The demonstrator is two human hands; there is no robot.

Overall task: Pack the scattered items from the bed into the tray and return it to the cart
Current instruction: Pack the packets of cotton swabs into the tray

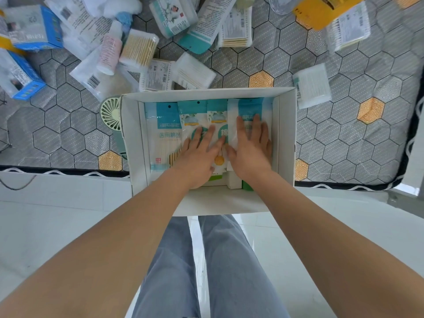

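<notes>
Left hand (197, 157): palm down, fingers straight and spread, pressing on the middle swab packets (197, 115) in the tray. It grips nothing.
Right hand (251, 145): palm down, fingers straight and slightly fanned, lying flat on the right swab packet (249, 107). It grips nothing.
Hands together: side by side inside the tray, thumbs close to each other.
Tray (286, 134): white cardboard, open top. It sits on the near edge of the bed, and its near end overhangs toward the person.
Tray contents: four packets in a row, overlapping, teal headers toward the far wall. The left swab packet (165, 131) shows wooden sticks. White and green box edges show under the packets' near ends.
Fan (110, 115): small and pale green, lying on the bed against the tray's left wall, partly hidden by it.
Bed (344, 138): grey hexagon-quilted mattress with a few orange hexagons.
Right of tray: a white swab pack (312, 86), just beside the far right corner.
Beyond tray: a loose heap with a wooden swab pack (140, 49), a pink bottle (110, 53), blue boxes (34, 26) and a yellow package (321, 12).
Below: pale tiled floor (68, 214) and the person's grey trouser legs (229, 260).
</notes>
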